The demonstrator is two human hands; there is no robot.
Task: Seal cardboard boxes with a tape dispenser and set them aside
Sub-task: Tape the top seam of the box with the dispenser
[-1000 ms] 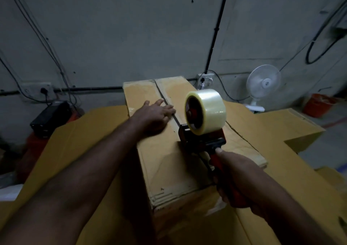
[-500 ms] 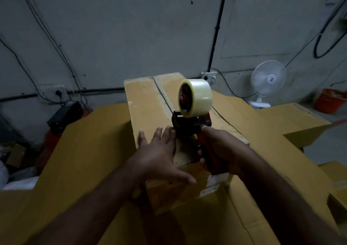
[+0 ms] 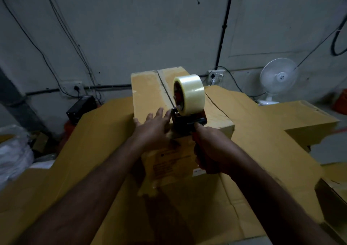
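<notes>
Broad flattened brown cardboard sheets carry a tall brown cardboard box, which stands towards their far edge with its top flaps closed. A dark-framed tape dispenser with a clear tape roll sits on the centre seam at the near edge of the box top. The right hand is clenched round its red handle. Just left of it, the left hand presses flat on the box top, fingers straight.

Upright cardboard box: one
Tape dispenser: one
Tape roll: one
Hands: two, left hand and right hand
Fan: one
Wall sockets: two
Black case: one
Flat cardboard sheets: several, count unclear
</notes>
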